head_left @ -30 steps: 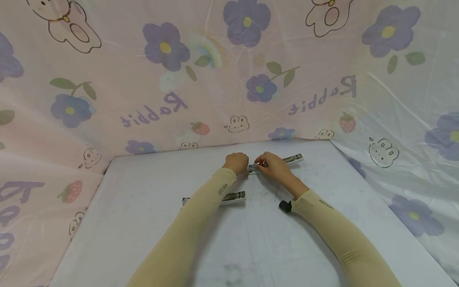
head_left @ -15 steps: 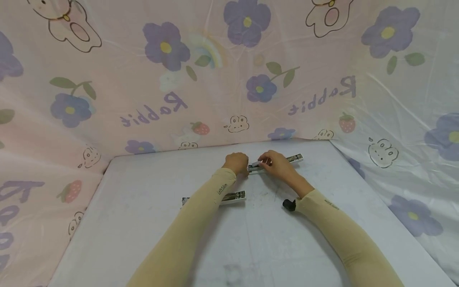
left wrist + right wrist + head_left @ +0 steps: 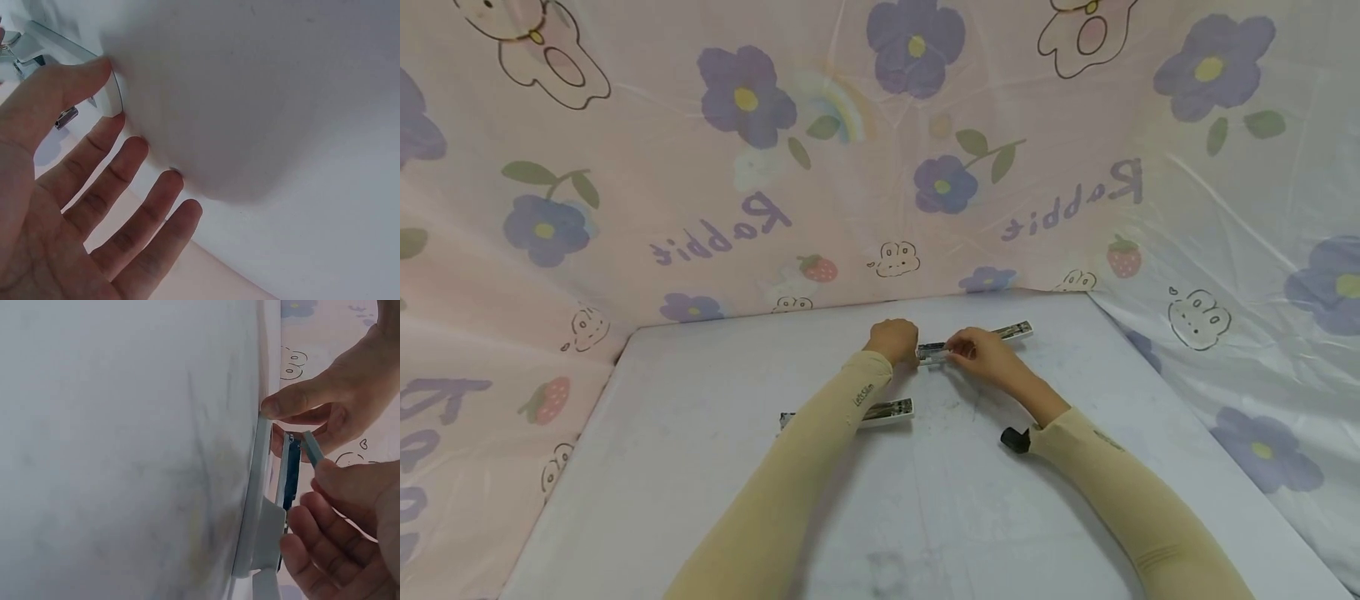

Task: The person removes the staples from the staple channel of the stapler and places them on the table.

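A long, narrow white casing with metallic parts inside lies near the back of the table. My left hand holds its left end; in the left wrist view the thumb and index finger pinch the rounded white end, other fingers spread out. My right hand reaches over the casing's middle. The right wrist view shows its thumb and index finger pinching a small thin grey flap, tilted away from a dark blue-green strip along the grey-white casing side.
A second similar casing lies nearer, partly hidden under the left sleeve. A small black object sits at the right cuff. Patterned cloth rises behind the white table and along its sides.
My right hand and forearm have shifted a little to the right, and more of the casing's left part shows between the hands. The left hand stays at the casing's end.
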A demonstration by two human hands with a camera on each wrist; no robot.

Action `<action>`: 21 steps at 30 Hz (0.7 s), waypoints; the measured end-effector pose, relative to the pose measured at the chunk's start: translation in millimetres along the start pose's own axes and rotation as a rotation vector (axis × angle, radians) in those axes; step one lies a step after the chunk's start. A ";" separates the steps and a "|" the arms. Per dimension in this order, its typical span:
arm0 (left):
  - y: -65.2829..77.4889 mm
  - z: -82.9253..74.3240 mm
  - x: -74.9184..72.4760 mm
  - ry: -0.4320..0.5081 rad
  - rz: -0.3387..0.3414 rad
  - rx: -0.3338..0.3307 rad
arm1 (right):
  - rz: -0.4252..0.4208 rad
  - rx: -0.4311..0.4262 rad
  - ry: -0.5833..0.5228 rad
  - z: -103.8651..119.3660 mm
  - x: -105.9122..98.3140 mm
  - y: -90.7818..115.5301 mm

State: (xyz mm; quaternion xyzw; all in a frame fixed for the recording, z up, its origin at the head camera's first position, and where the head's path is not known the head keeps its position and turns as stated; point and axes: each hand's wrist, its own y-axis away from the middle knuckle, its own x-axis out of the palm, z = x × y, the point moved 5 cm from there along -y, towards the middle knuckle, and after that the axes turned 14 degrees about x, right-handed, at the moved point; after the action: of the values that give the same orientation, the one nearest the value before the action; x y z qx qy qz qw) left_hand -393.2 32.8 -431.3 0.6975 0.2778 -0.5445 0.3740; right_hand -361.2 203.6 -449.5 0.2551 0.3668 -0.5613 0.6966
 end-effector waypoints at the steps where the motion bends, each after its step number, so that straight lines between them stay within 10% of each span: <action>1: 0.0 0.2 0.0 0.000 0.001 -0.001 | 0.010 0.002 0.005 -0.6 0.6 1.2; 21: 8.0 14.4 1.9 0.188 -0.031 0.039 | 0.147 0.012 0.060 -12.8 13.8 6.4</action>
State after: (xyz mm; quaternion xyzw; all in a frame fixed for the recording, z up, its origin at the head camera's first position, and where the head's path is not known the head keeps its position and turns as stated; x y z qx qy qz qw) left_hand -394.4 16.3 -433.2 0.7481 0.3118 -0.4880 0.3241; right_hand -356.5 206.8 -468.5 0.3024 0.3645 -0.5028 0.7231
